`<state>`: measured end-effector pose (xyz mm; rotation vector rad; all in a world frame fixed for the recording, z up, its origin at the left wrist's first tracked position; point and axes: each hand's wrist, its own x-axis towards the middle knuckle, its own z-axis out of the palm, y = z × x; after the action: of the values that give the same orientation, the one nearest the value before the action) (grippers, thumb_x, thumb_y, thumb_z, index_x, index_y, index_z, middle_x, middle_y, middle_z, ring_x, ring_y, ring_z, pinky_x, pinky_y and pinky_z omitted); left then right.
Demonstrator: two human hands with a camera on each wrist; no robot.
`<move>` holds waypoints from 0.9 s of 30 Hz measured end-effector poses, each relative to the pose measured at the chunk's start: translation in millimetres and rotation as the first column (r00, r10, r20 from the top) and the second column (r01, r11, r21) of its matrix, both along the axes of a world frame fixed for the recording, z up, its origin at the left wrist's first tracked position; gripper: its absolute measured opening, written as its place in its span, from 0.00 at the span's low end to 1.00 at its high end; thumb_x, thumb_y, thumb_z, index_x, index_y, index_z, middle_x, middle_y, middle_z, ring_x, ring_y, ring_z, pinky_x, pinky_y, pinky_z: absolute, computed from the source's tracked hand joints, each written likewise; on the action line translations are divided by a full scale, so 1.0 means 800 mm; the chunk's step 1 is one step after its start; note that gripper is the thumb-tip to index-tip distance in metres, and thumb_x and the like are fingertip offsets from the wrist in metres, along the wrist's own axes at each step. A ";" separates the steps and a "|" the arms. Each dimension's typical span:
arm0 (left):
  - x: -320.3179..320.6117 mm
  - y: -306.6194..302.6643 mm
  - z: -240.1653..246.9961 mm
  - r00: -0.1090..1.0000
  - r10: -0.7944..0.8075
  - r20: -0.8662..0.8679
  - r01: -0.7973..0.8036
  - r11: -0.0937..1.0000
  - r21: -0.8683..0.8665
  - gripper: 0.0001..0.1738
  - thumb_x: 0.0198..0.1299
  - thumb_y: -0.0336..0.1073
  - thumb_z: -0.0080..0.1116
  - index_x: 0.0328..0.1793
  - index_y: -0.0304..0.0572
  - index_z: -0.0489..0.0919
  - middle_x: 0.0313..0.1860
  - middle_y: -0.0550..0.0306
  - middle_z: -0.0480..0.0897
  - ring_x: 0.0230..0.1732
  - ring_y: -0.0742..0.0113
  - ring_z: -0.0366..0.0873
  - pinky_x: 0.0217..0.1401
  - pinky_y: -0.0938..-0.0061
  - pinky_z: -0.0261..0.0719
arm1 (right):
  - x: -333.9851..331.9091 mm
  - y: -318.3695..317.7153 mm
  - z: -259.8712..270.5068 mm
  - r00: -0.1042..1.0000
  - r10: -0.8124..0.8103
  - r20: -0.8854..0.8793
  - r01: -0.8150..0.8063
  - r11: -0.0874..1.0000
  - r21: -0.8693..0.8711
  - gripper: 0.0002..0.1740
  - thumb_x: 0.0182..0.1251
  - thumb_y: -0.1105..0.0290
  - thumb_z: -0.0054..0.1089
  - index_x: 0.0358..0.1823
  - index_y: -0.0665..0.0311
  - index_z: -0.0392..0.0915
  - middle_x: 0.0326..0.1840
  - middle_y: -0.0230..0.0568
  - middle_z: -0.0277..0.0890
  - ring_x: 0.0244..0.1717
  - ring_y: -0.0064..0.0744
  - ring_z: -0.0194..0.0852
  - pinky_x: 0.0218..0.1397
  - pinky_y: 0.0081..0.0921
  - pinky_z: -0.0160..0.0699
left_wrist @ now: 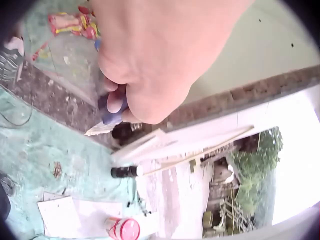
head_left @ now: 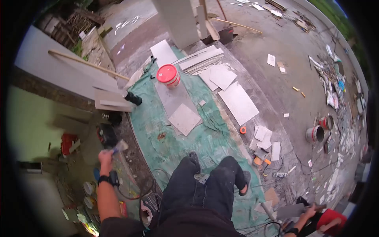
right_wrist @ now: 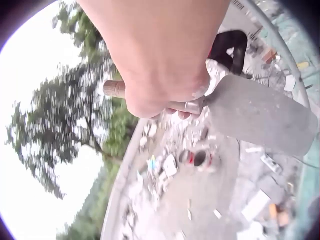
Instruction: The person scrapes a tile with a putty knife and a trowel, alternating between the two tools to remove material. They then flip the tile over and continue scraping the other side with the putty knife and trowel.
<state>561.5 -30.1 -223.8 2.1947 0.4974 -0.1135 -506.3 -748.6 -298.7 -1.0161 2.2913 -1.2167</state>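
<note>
My left hand [head_left: 105,157] grips a blue-handled tool [head_left: 120,147] with a short, flared, pale end. In the left wrist view the fingers curl round the blue handle [left_wrist: 114,116], and the pale end points away over the dark floor strip. My right hand [head_left: 310,212], low at the right in the head view, holds a trowel [right_wrist: 260,112] by its wooden handle. Its broad grey blade has a rounded end and extends to the right in the right wrist view. The palm hides part of the handle.
A green sheet [head_left: 150,126] lies underfoot. On it stand a red-lidded bucket [head_left: 168,76], a black cylinder [head_left: 133,98] and flat tiles [head_left: 184,119]. More tiles [head_left: 239,103], an orange tape measure [head_left: 242,130] and two open buckets [head_left: 315,134] lie to the right, beside scattered rubble.
</note>
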 end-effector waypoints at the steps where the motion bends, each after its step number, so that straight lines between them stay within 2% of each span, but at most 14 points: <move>1: 0.020 -0.057 0.001 0.999 -0.048 0.006 0.048 0.996 -0.074 0.08 0.59 0.26 0.71 0.41 0.41 0.82 0.28 0.62 0.81 0.21 0.74 0.75 0.22 0.76 0.69 | 0.115 0.011 -0.002 0.991 0.106 0.081 -0.107 0.994 0.008 0.12 0.70 0.62 0.65 0.37 0.63 0.74 0.24 0.31 0.68 0.22 0.27 0.69 0.25 0.32 0.69; 2: 0.051 -0.080 -0.027 0.999 -0.044 0.003 0.044 0.985 -0.167 0.10 0.56 0.26 0.73 0.44 0.38 0.85 0.28 0.64 0.81 0.24 0.73 0.76 0.26 0.73 0.72 | 0.233 0.022 0.001 0.964 0.201 0.173 -0.206 0.978 0.009 0.11 0.70 0.64 0.64 0.36 0.61 0.73 0.23 0.30 0.66 0.20 0.27 0.68 0.23 0.31 0.69; 4: 0.096 -0.155 -0.053 0.995 -0.104 -0.011 0.097 0.962 -0.255 0.08 0.61 0.26 0.72 0.44 0.38 0.84 0.28 0.64 0.81 0.22 0.76 0.72 0.24 0.76 0.67 | 0.404 0.024 -0.016 0.846 0.416 0.335 -0.495 0.845 0.201 0.09 0.69 0.66 0.64 0.37 0.60 0.73 0.23 0.30 0.67 0.19 0.28 0.70 0.24 0.30 0.71; 6: 0.130 -0.211 -0.120 0.989 -0.142 -0.028 0.123 0.928 -0.351 0.06 0.63 0.28 0.71 0.44 0.38 0.85 0.28 0.65 0.80 0.24 0.76 0.73 0.28 0.75 0.69 | 0.619 0.031 0.003 0.677 0.570 0.465 -0.702 0.690 0.177 0.09 0.70 0.67 0.62 0.35 0.62 0.72 0.24 0.36 0.75 0.20 0.26 0.73 0.22 0.28 0.72; 8: 0.159 -0.275 -0.194 0.991 -0.119 -0.056 0.091 0.926 -0.366 0.07 0.63 0.28 0.70 0.45 0.38 0.84 0.29 0.64 0.80 0.26 0.75 0.74 0.30 0.74 0.70 | 0.791 0.025 -0.035 0.451 0.772 0.448 -0.892 0.388 0.230 0.09 0.70 0.68 0.62 0.35 0.63 0.73 0.23 0.36 0.76 0.20 0.25 0.74 0.23 0.28 0.73; 10: 0.185 -0.318 -0.313 0.989 -0.104 -0.104 0.059 0.928 -0.367 0.07 0.64 0.29 0.70 0.46 0.39 0.83 0.30 0.63 0.81 0.29 0.73 0.75 0.33 0.73 0.72 | 0.888 0.009 -0.133 0.338 0.814 0.473 -0.934 0.226 0.277 0.10 0.69 0.67 0.64 0.34 0.65 0.76 0.22 0.36 0.78 0.20 0.25 0.74 0.25 0.27 0.72; 11: 0.204 -0.331 -0.386 0.995 -0.095 -0.034 0.068 0.883 -0.465 0.07 0.65 0.30 0.68 0.46 0.38 0.82 0.31 0.60 0.81 0.30 0.71 0.76 0.36 0.71 0.74 | 1.019 0.009 -0.169 0.125 0.866 0.484 -0.956 -0.025 0.292 0.12 0.68 0.65 0.67 0.31 0.65 0.77 0.22 0.35 0.78 0.20 0.24 0.74 0.26 0.26 0.71; 12: 0.233 -0.342 -0.448 0.996 -0.072 0.050 0.088 0.828 -0.554 0.07 0.67 0.30 0.67 0.46 0.38 0.80 0.32 0.58 0.81 0.32 0.68 0.77 0.39 0.68 0.75 | 1.095 0.017 -0.227 0.079 0.820 0.567 -0.969 -0.070 0.236 0.14 0.68 0.64 0.70 0.29 0.64 0.77 0.21 0.34 0.78 0.20 0.24 0.74 0.26 0.25 0.69; 14: 0.248 -0.387 -0.553 0.999 0.023 0.022 0.002 0.631 -0.776 0.08 0.68 0.31 0.64 0.43 0.38 0.75 0.30 0.55 0.78 0.30 0.64 0.75 0.40 0.65 0.76 | 1.229 0.034 -0.320 -0.047 0.805 0.591 -0.985 -0.136 0.106 0.16 0.70 0.64 0.71 0.28 0.61 0.74 0.21 0.33 0.77 0.21 0.23 0.74 0.27 0.26 0.69; 16: 0.280 -0.406 -0.663 0.998 0.056 0.016 -0.020 0.583 -0.812 0.11 0.70 0.35 0.64 0.39 0.40 0.73 0.28 0.56 0.76 0.29 0.63 0.74 0.40 0.63 0.76 | 1.344 0.059 -0.399 -0.249 0.758 0.603 -0.968 -0.218 -0.126 0.16 0.72 0.67 0.69 0.29 0.60 0.71 0.21 0.32 0.74 0.22 0.23 0.73 0.28 0.26 0.70; 18: 0.291 -0.424 -0.768 0.996 0.087 0.003 -0.044 0.528 -0.848 0.16 0.73 0.39 0.63 0.36 0.42 0.71 0.25 0.57 0.73 0.28 0.63 0.72 0.39 0.62 0.76 | 1.419 0.084 -0.479 -0.440 0.668 0.600 -0.897 -0.286 -0.338 0.16 0.73 0.70 0.67 0.30 0.59 0.68 0.22 0.32 0.71 0.23 0.24 0.72 0.28 0.26 0.70; 20: 0.312 -0.431 -0.838 0.998 0.062 -0.002 -0.028 0.428 -0.903 0.24 0.76 0.50 0.62 0.31 0.46 0.68 0.22 0.59 0.69 0.25 0.64 0.69 0.36 0.63 0.75 | 1.480 0.122 -0.533 -0.562 0.596 0.574 -0.825 -0.352 -0.442 0.16 0.74 0.70 0.66 0.30 0.60 0.67 0.21 0.32 0.70 0.22 0.23 0.70 0.28 0.26 0.70; 24: 0.322 -0.439 -0.945 0.997 0.065 0.031 0.004 0.374 -0.927 0.30 0.77 0.59 0.59 0.28 0.48 0.66 0.19 0.60 0.67 0.22 0.65 0.67 0.32 0.63 0.74 | 1.524 0.184 -0.644 -0.664 0.551 0.506 -0.737 -0.367 -0.567 0.17 0.76 0.72 0.64 0.29 0.60 0.65 0.21 0.35 0.69 0.21 0.24 0.67 0.28 0.28 0.72; 27: 0.318 -0.444 -0.984 0.999 0.051 0.015 -0.001 0.298 -0.954 0.30 0.78 0.60 0.56 0.27 0.49 0.66 0.17 0.61 0.67 0.18 0.67 0.64 0.28 0.66 0.72 | 1.526 0.205 -0.699 -0.748 0.554 0.366 -0.644 -0.472 -0.602 0.18 0.77 0.71 0.63 0.29 0.61 0.64 0.20 0.36 0.70 0.21 0.23 0.67 0.26 0.27 0.72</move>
<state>816.0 -385.4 -1010.8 0.9442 0.2897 -0.2700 714.3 -584.4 -858.3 -1.4091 -0.1410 -0.1863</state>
